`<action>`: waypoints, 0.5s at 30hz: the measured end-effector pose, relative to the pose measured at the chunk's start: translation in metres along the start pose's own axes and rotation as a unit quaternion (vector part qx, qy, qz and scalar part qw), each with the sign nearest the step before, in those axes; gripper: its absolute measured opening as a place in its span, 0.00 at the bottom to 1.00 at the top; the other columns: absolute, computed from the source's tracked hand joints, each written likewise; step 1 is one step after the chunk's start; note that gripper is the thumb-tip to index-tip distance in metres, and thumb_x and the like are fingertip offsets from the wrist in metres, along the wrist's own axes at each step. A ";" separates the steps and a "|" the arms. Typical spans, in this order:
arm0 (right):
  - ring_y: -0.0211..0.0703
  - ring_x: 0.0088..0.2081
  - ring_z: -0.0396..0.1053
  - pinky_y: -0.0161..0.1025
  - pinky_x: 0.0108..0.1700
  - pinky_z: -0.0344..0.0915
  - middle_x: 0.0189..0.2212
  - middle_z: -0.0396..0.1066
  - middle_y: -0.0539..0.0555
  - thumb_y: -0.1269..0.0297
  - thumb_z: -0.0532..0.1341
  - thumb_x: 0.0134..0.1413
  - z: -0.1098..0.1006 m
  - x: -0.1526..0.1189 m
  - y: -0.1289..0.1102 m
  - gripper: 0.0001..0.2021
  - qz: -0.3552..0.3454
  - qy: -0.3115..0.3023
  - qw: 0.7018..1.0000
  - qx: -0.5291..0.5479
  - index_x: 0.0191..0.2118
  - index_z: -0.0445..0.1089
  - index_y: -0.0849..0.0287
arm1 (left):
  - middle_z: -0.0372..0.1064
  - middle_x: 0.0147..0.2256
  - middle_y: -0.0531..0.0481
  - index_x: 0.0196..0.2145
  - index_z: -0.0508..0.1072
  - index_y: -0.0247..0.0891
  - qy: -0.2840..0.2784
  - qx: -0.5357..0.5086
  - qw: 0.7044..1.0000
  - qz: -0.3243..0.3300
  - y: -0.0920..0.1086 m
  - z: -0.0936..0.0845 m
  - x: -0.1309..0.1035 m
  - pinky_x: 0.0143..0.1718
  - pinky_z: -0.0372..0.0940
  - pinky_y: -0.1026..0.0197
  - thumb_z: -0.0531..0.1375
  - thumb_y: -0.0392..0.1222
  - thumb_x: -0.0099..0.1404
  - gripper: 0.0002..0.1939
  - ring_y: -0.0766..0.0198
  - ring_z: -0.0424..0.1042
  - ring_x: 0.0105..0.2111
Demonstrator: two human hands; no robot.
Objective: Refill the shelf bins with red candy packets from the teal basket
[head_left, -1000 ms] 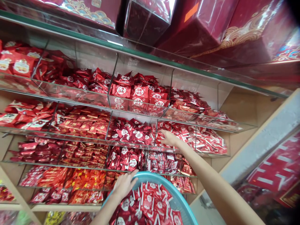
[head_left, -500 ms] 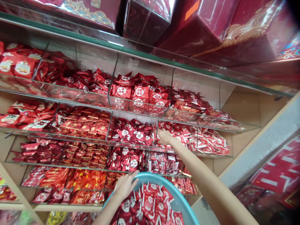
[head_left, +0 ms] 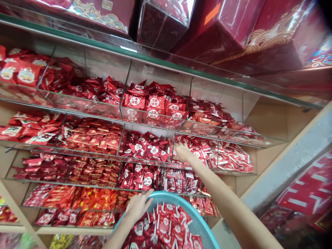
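My left hand grips the near left rim of a light blue plastic basin, its fingers lying over the edge. Inside the basin is a heap of small red packets with white print, darker ones to the left. My right hand reaches into a shelf compartment, down among red-and-white packets right of a clear divider. Its fingers are bent down and partly lost among the packets, so what they hold, if anything, does not show. Left of that divider lie dark red packets with white round labels.
Tiered shelving with clear fronts holds many compartments of red and orange packets. A green-edged glass shelf runs above, bearing large dark red boxes. A pale wooden side panel borders the right.
My right hand has shifted very slightly to the left and down within the same compartment. The left hand and the basin have stayed in place.
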State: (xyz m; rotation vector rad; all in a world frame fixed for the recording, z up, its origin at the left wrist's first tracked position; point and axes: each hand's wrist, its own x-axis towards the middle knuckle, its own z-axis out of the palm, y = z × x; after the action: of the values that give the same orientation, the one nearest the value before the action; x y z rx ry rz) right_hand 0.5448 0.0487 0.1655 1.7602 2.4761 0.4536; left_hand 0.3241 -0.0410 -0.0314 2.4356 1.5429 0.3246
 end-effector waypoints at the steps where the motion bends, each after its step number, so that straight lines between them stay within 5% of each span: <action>1: 0.54 0.49 0.55 0.48 0.47 0.51 0.47 0.62 0.61 0.57 0.59 0.44 0.001 -0.001 0.000 0.25 0.002 0.005 1.000 0.003 0.49 0.59 0.60 | 0.70 0.38 0.48 0.55 0.55 0.53 -0.003 0.000 1.000 -0.003 0.000 0.000 0.000 0.37 0.62 0.59 0.38 0.55 0.64 0.23 0.58 0.70 0.37; 9: 0.47 0.48 0.61 0.37 0.47 0.55 0.48 0.64 0.62 0.53 0.54 0.50 -0.019 -0.014 0.034 0.25 0.028 0.066 0.995 0.073 0.51 0.57 0.64 | 0.69 0.40 0.48 0.55 0.55 0.52 -0.015 -0.005 1.000 -0.017 0.002 -0.002 0.000 0.39 0.61 0.59 0.39 0.55 0.64 0.24 0.58 0.69 0.38; 15: 0.49 0.44 0.65 0.36 0.42 0.57 0.42 0.69 0.60 0.55 0.55 0.49 -0.048 -0.042 0.066 0.19 0.049 0.044 0.998 0.003 0.44 0.63 0.61 | 0.69 0.40 0.48 0.55 0.54 0.53 -0.011 -0.006 1.000 -0.010 0.001 -0.001 0.000 0.38 0.61 0.58 0.39 0.55 0.64 0.24 0.58 0.69 0.38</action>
State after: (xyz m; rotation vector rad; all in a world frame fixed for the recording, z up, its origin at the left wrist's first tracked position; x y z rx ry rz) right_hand 0.6082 0.0197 0.2248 1.9110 2.4584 0.5409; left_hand 0.3251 -0.0410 -0.0298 2.4040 1.5509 0.3025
